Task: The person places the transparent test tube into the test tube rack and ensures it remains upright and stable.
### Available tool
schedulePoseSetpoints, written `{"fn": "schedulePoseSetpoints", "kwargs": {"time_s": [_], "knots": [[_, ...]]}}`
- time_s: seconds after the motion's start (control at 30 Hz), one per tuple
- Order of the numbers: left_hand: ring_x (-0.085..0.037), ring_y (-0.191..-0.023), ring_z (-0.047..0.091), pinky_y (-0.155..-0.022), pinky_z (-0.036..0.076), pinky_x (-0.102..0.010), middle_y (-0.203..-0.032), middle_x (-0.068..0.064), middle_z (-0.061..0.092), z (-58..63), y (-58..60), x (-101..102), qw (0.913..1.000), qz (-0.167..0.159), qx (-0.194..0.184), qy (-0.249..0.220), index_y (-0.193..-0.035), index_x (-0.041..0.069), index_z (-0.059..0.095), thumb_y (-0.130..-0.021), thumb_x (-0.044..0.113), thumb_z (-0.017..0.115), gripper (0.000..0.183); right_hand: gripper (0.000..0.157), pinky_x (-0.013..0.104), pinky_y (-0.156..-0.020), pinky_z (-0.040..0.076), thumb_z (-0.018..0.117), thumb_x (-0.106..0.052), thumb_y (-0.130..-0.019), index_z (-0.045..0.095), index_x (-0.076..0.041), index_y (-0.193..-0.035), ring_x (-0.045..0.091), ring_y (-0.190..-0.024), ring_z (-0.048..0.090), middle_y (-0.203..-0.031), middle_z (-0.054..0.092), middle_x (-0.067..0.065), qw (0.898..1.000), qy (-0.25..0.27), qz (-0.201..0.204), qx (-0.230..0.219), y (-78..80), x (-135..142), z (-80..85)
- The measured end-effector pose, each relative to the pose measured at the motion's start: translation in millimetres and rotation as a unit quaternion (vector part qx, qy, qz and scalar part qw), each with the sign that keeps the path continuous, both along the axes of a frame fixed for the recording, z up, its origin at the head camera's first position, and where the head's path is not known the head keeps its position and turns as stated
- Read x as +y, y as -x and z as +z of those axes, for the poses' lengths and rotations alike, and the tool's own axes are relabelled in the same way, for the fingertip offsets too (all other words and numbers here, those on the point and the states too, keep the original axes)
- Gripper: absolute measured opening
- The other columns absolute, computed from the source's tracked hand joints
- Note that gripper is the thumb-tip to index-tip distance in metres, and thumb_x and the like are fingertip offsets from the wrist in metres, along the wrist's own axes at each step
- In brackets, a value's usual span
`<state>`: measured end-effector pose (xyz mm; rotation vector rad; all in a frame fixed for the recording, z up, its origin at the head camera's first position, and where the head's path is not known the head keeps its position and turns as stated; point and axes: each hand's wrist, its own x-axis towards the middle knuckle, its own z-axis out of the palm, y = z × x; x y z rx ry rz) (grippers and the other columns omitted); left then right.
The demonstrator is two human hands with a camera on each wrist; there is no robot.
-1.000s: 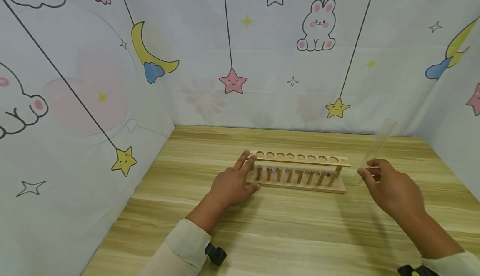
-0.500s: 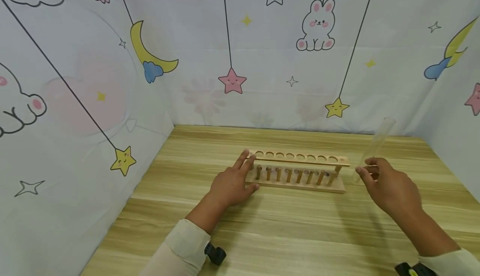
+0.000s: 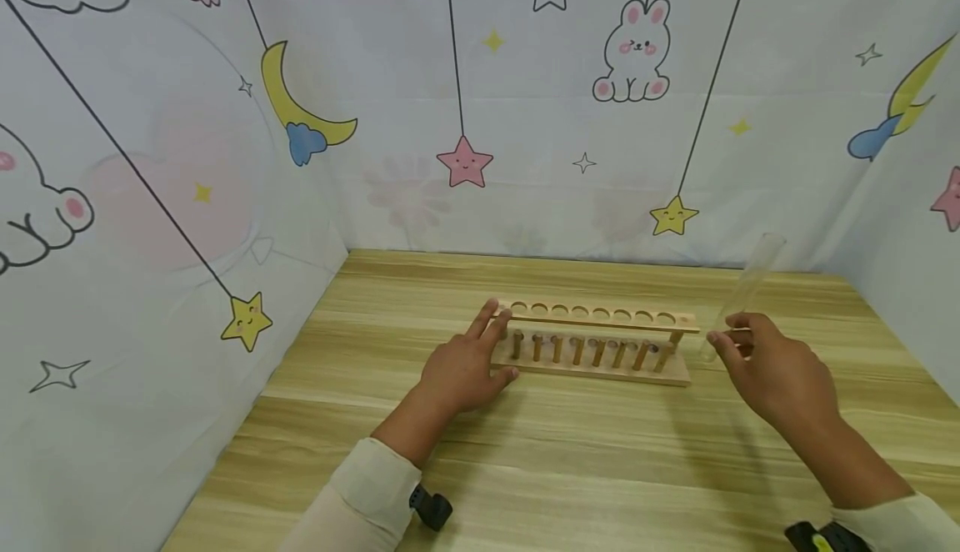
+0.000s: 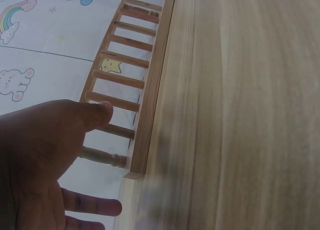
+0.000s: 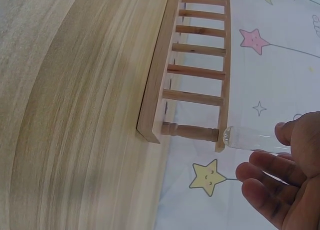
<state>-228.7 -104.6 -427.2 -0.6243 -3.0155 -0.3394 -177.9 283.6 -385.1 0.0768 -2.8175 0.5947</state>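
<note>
A wooden test tube rack (image 3: pixel 592 375) stands on the table, with a row of round holes in its top bar and a row of short pegs below. My left hand (image 3: pixel 461 373) is at the rack's left end, two fingers reaching to the top bar and the thumb in front, its fingers fairly straight. To the right of the rack, my right hand (image 3: pixel 783 381) pinches a clear glass test tube (image 3: pixel 756 273) between thumb and fingers. The tube leans, its open mouth up and to the right. In the right wrist view, the tube's rounded bottom (image 5: pixel 228 137) overlaps the rack's end.
The wood-grain table (image 3: pixel 570 469) reaches back to a white cloth (image 3: pixel 525 210) printed with stars, rabbits and moons. Another stretch of printed cloth borders the left side. Both wrists wear black straps, the left one (image 3: pixel 431 508) below the sleeve cuff.
My right hand has shifted slightly left and up with the test tube, bringing it nearer the rack's right end. My left hand and the rack have stayed in place.
</note>
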Motion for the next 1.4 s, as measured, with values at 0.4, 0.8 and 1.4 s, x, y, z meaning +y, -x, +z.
{"fn": "schedulePoseSetpoints", "kwargs": {"time_s": [0.4, 0.8, 1.4], "knots": [[-0.037, -0.093, 0.068, -0.055, 0.046, -0.038, -0.172, -0.002, 0.011, 1.6, 0.5, 0.3, 1.0000, -0.002, -0.002, -0.003, -0.166, 0.022, 0.021, -0.098, 0.052, 0.066, 0.087, 0.062, 0.035, -0.042, 0.041, 0.047, -0.049, -0.108, 0.050, 0.005, -0.139, 0.034, -0.074, 0.071, -0.123, 0.068, 0.026, 1.000, 0.000, -0.001, -0.007, 2.1, -2.0, 1.5], [-0.035, -0.090, 0.069, -0.054, 0.046, -0.038, -0.172, -0.002, 0.010, 0.0, 0.8, -0.8, 1.0000, -0.002, -0.003, -0.002, -0.166, 0.022, 0.020, -0.098, 0.052, 0.066, 0.087, 0.063, 0.036, -0.042, 0.042, 0.046, -0.051, -0.108, 0.048, 0.003, -0.140, 0.037, -0.080, 0.072, -0.125, 0.067, 0.025, 1.000, 0.005, 0.003, -0.016, 3.9, -5.6, 1.8], [-0.037, -0.094, 0.069, -0.054, 0.046, -0.037, -0.172, -0.002, 0.010, 0.7, 0.1, 0.1, 1.0000, -0.003, 0.000, -0.002, -0.166, 0.022, 0.020, -0.098, 0.053, 0.065, 0.087, 0.062, 0.035, -0.040, 0.041, 0.047, -0.050, -0.108, 0.048, 0.003, -0.140, 0.040, -0.081, 0.071, -0.124, 0.068, 0.025, 1.000, -0.007, 0.005, -0.002, 6.7, -10.4, 3.3]]}}
